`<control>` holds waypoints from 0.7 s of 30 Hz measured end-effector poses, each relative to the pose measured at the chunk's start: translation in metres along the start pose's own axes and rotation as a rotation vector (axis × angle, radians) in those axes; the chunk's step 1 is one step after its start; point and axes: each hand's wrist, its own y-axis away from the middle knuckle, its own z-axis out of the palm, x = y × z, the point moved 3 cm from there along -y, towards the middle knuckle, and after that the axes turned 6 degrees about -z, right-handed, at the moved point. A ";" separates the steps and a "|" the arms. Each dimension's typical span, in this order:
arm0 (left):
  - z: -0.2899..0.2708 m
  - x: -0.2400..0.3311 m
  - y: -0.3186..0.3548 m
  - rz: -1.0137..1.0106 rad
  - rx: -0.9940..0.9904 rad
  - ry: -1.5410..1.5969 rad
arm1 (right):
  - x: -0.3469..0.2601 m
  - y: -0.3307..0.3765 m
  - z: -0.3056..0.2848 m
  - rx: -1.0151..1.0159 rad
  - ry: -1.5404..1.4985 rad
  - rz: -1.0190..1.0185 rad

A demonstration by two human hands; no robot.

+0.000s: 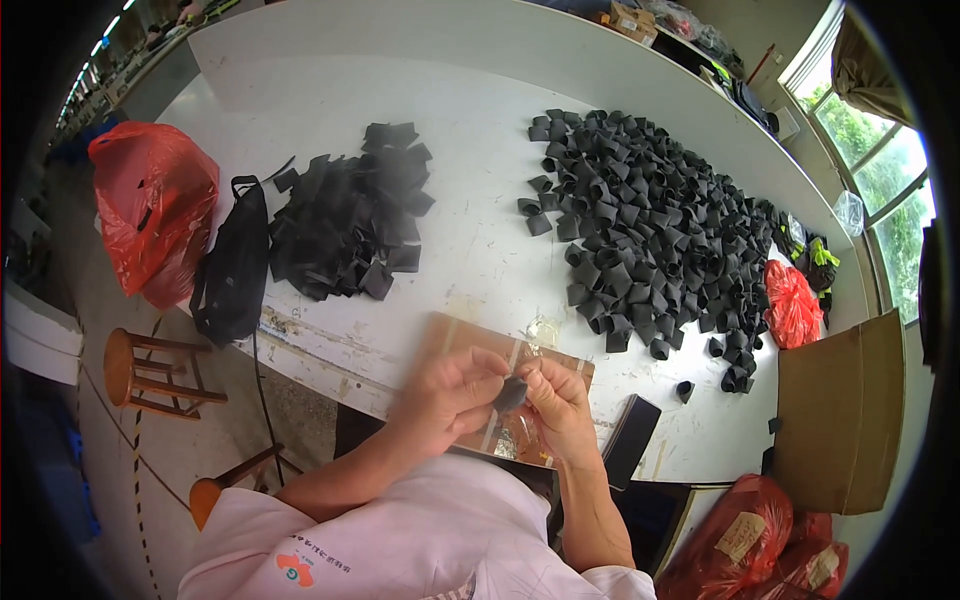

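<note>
Two hands, my left hand (448,392) and right hand (556,398), pinch one small black piece (511,393) tight above the cardboard sheet (470,335). It may slip out and fall if I squeeze crooked.

Daylight is coming through the windows (885,165) at my right. A wooden stool (150,372) is standing on the grey floor (110,300) beside the white table (480,230).
</note>
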 end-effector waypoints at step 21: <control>0.020 0.011 0.013 0.556 0.261 -0.124 | -0.049 0.022 0.031 0.170 1.140 -0.922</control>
